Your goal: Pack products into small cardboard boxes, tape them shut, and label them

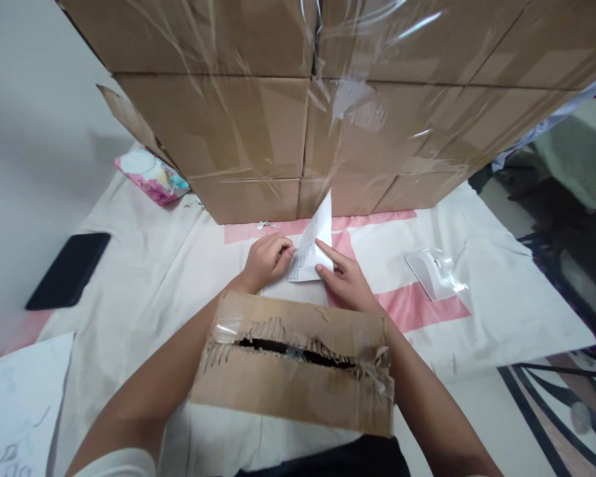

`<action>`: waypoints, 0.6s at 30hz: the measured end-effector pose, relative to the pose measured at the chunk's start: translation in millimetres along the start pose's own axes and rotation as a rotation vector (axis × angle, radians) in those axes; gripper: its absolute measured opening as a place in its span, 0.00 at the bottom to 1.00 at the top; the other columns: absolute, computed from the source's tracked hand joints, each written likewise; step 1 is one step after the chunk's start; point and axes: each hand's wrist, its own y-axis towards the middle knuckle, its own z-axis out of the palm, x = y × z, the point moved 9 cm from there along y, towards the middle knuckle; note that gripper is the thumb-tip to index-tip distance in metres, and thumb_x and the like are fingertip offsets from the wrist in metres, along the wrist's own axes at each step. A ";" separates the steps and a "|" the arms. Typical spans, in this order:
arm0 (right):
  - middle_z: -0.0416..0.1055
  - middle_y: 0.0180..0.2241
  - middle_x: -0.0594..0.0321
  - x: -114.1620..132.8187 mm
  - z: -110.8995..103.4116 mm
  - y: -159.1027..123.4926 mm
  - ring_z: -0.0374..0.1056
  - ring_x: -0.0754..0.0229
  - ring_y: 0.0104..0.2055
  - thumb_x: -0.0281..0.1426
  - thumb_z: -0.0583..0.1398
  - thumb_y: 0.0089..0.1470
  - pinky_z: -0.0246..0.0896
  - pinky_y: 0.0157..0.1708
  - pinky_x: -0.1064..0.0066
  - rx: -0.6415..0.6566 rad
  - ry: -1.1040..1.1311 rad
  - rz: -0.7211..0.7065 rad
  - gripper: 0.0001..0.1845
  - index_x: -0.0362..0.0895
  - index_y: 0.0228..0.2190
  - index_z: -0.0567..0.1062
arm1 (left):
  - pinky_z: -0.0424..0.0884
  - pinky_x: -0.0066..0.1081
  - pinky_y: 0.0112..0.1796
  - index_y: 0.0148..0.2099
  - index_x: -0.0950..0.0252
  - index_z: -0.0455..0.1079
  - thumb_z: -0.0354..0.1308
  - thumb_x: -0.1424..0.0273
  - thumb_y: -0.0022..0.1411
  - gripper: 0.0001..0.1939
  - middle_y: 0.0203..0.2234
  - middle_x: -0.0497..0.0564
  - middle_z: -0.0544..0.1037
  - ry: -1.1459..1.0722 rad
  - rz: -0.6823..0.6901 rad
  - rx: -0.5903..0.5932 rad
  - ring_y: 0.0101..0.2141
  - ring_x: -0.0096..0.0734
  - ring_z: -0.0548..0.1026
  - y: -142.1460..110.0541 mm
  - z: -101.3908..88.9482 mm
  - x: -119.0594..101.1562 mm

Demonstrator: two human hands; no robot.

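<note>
A white printed paper sheet (310,255), bent along its length, stands partly raised above the cloth. At its left edge, my left hand (269,257) is closed with its fingers curled, thumb and forefinger pinching the paper's border. My right hand (345,277) grips the right side, index finger laid along the sheet and thumb on its lower part. Close to my body, between my forearms, is a small brown cardboard box (293,384) with a ragged, torn slit along its top.
Stacked cardboard boxes (248,126) wrapped in clear film rise in front. Left are a dark phone (69,270), a colourful wipes pack (151,175) and a marked white paper (22,404). A clear plastic package (434,273) lies right on the pink-and-white cloth (496,285).
</note>
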 end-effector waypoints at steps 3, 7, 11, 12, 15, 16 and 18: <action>0.78 0.53 0.58 4.7 -15.5 -6.4 0.74 0.49 0.48 0.40 0.66 0.58 0.70 0.56 0.52 -0.165 0.013 -0.030 0.24 0.50 0.56 0.79 | 0.69 0.34 0.35 0.37 0.61 0.67 0.44 0.64 0.76 0.16 0.28 0.51 0.76 -0.009 -0.018 -0.025 0.30 0.33 0.73 -0.8 -0.9 6.1; 0.75 0.49 0.52 27.2 -54.0 -19.7 0.70 0.45 0.53 0.37 0.63 0.60 0.63 0.61 0.47 -0.536 -0.242 -0.179 0.16 0.48 0.48 0.83 | 0.69 0.34 0.35 0.37 0.61 0.67 0.45 0.65 0.76 0.15 0.28 0.51 0.75 -0.014 -0.019 -0.026 0.31 0.33 0.72 -1.9 -0.5 8.5; 0.64 0.57 0.47 41.1 -76.5 -20.6 0.60 0.40 0.63 0.35 0.64 0.56 0.53 0.65 0.39 -0.689 -0.541 -0.249 0.20 0.47 0.50 0.80 | 0.69 0.33 0.35 0.37 0.61 0.67 0.46 0.65 0.76 0.14 0.28 0.51 0.75 -0.013 -0.030 -0.015 0.31 0.32 0.72 -1.4 0.3 8.3; 0.65 0.58 0.47 36.8 -75.7 -15.0 0.59 0.39 0.64 0.35 0.63 0.56 0.49 0.67 0.37 -0.632 -0.569 -0.230 0.18 0.47 0.49 0.81 | 0.69 0.33 0.35 0.37 0.61 0.68 0.46 0.65 0.76 0.14 0.28 0.50 0.76 -0.012 -0.030 -0.009 0.31 0.32 0.73 -1.0 0.8 8.1; 0.72 0.58 0.50 9.1 -63.6 1.1 0.59 0.37 0.66 0.35 0.63 0.56 0.33 0.69 0.30 -0.393 -0.561 -0.099 0.14 0.49 0.45 0.82 | 0.69 0.32 0.35 0.37 0.61 0.68 0.46 0.65 0.76 0.15 0.28 0.50 0.76 -0.012 -0.026 0.013 0.31 0.31 0.73 -0.2 3.1 7.4; 0.72 0.58 0.52 -0.4 -58.8 3.8 0.58 0.36 0.67 0.35 0.65 0.56 0.29 0.69 0.29 -0.336 -0.539 -0.056 0.14 0.50 0.45 0.82 | 0.69 0.32 0.35 0.37 0.61 0.68 0.46 0.65 0.76 0.15 0.28 0.49 0.76 -0.012 -0.023 0.019 0.31 0.31 0.73 0.0 3.8 7.2; 0.72 0.61 0.54 -13.8 -50.1 6.8 0.55 0.35 0.70 0.35 0.66 0.54 0.27 0.69 0.29 -0.261 -0.505 -0.004 0.16 0.51 0.46 0.81 | 0.68 0.31 0.35 0.37 0.61 0.68 0.47 0.66 0.76 0.14 0.28 0.49 0.76 -0.014 -0.015 0.030 0.30 0.30 0.73 0.1 4.7 6.5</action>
